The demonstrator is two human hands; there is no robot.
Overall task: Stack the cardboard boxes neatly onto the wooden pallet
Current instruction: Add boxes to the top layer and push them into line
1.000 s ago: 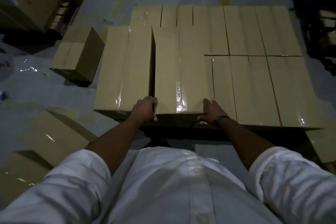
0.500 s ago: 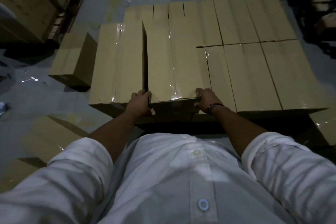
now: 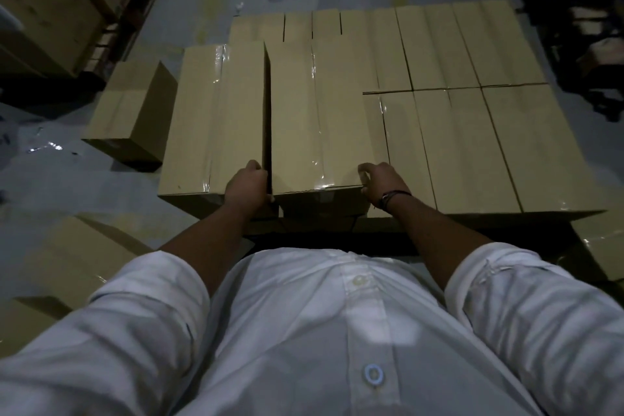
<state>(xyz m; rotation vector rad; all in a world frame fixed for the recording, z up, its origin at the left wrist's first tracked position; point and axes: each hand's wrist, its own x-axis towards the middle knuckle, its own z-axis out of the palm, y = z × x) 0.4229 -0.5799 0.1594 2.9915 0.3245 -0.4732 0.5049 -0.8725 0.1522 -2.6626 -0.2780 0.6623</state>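
Head view, dim light.

We note the box (image 3: 320, 118) lying lengthwise away from the person, on top of a lower layer (image 3: 472, 132) of like boxes. Its near end sits at the near edge of the stack. A taped seam runs along its top.

Just to its left, at the same height, lies a second box (image 3: 212, 118). A narrow dark gap parts the two.

Left hand (image 3: 248, 189): it grips the box's near left corner, the fingers curled round it with their tips in the gap.

Right hand (image 3: 380, 184): it grips the near right corner, the fingers curled over the top edge. There is a dark wristband (image 3: 395, 196) on this wrist.

The pallet is too dark under the stack for us to make out.

On the floor (image 3: 67, 179), a loose box (image 3: 131, 111) stands near the stack's left side, apart from it. More cartons (image 3: 67, 257) lie at lower left. A wooden crate (image 3: 50, 3) stands at far left.

The person's white shirt (image 3: 337, 331), sleeves rolled, fills the lower part of the view.
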